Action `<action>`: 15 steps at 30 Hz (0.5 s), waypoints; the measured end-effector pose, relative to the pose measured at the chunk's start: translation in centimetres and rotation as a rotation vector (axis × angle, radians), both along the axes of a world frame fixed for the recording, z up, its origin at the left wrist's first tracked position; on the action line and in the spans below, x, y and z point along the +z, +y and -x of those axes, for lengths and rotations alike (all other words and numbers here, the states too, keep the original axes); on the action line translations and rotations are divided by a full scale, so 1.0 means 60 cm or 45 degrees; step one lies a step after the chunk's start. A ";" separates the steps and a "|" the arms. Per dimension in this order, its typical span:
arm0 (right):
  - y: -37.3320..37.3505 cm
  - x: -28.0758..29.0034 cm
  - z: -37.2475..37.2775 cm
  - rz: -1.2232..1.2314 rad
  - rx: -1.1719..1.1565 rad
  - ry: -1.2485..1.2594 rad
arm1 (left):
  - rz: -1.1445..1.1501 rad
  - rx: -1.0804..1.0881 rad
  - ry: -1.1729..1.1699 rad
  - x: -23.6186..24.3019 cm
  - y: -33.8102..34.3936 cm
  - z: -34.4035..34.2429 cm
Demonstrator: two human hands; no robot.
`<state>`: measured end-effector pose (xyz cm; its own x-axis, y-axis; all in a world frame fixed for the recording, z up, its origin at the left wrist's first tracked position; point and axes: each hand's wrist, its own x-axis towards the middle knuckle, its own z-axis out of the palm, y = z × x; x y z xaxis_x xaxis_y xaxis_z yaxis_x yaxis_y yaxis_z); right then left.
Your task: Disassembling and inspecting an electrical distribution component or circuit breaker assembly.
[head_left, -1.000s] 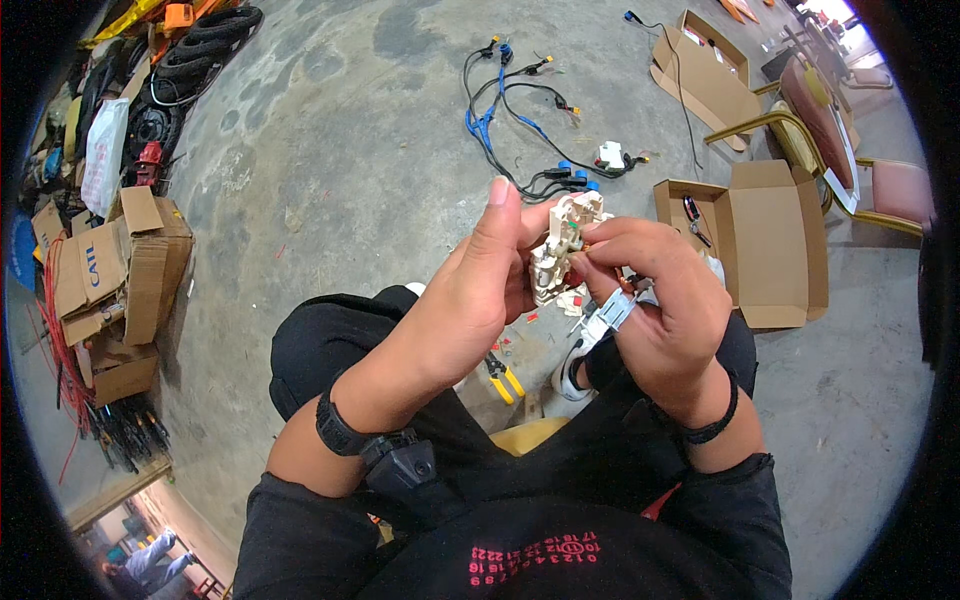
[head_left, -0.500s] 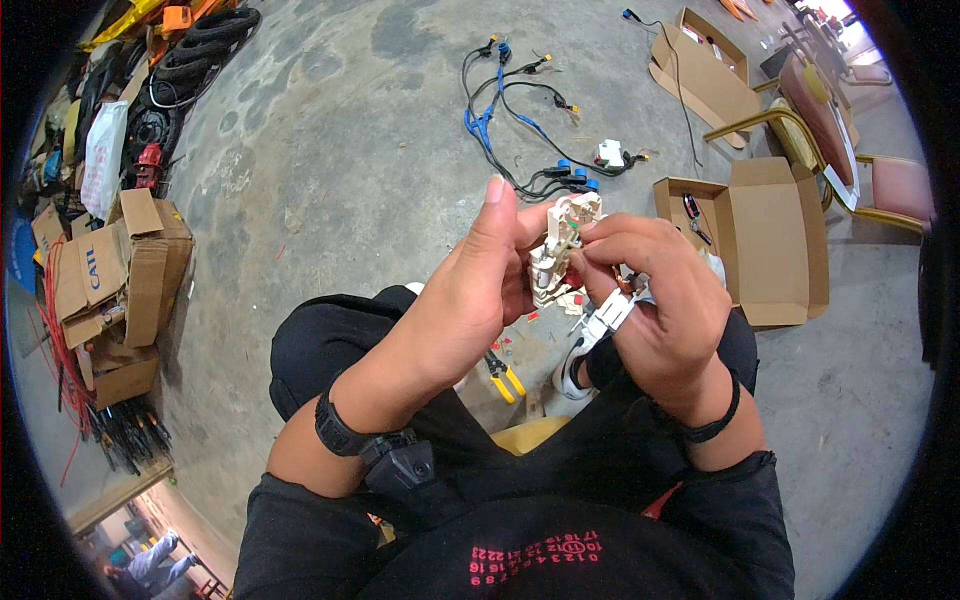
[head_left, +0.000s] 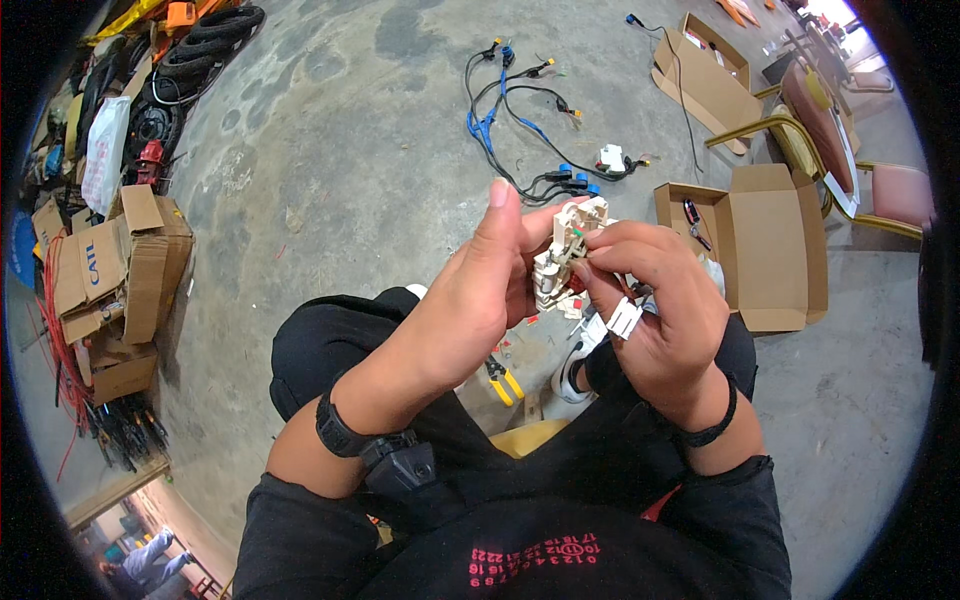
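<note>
above the grey concrete floor [head_left: 330, 190], forward of the knees, one white plastic housing [head_left: 553, 268] is held between two hands. its long axis runs obliquely: the far end points away from the body and slightly right, the near end back and left. the exposed inner side faces the right hand [head_left: 668, 300].

the left hand [head_left: 475, 285] grips the housing from the left, fingers partly hidden behind it, thumb raised clear. the right hand is closed in a pinch at the exposed side; what lies between its fingertips cannot be told. one white clip [head_left: 624, 320] shows beside the right thumb's base.

on the floor: one pair of yellow-handled pliers [head_left: 505, 384]; one black and blue cable bundle [head_left: 482, 130], three blue plugs [head_left: 566, 172] grouped at its near end; one small white block [head_left: 612, 157]; two open cardboard boxes [head_left: 772, 245] on the right.
</note>
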<state>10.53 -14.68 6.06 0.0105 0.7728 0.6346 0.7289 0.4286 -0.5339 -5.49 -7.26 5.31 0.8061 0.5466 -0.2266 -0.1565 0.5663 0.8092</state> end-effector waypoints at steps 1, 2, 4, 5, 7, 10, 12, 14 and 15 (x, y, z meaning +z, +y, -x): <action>-0.001 0.001 0.000 0.009 0.000 0.004 | -0.007 0.002 -0.006 0.001 0.000 0.000; -0.001 0.001 0.000 0.018 0.000 0.009 | -0.007 0.004 -0.006 0.000 0.000 0.000; -0.001 0.000 -0.001 0.018 0.005 0.014 | -0.047 -0.004 0.038 -0.003 0.001 0.002; -0.001 0.001 0.000 0.017 0.009 0.019 | -0.048 -0.002 0.038 -0.003 0.000 0.002; -0.001 0.002 0.002 0.012 0.007 0.018 | -0.019 0.001 0.010 -0.001 -0.002 0.002; -0.002 0.001 0.000 0.010 -0.008 0.005 | -0.033 0.008 0.000 -0.001 -0.002 -0.001; -0.002 0.002 0.001 0.006 -0.008 0.001 | -0.010 0.057 -0.014 0.000 -0.007 -0.001; -0.002 0.003 0.002 0.013 -0.027 -0.006 | 0.014 0.104 -0.029 -0.001 -0.008 0.000; -0.003 0.003 0.002 0.013 -0.028 -0.006 | -0.009 0.084 -0.013 -0.003 -0.007 0.002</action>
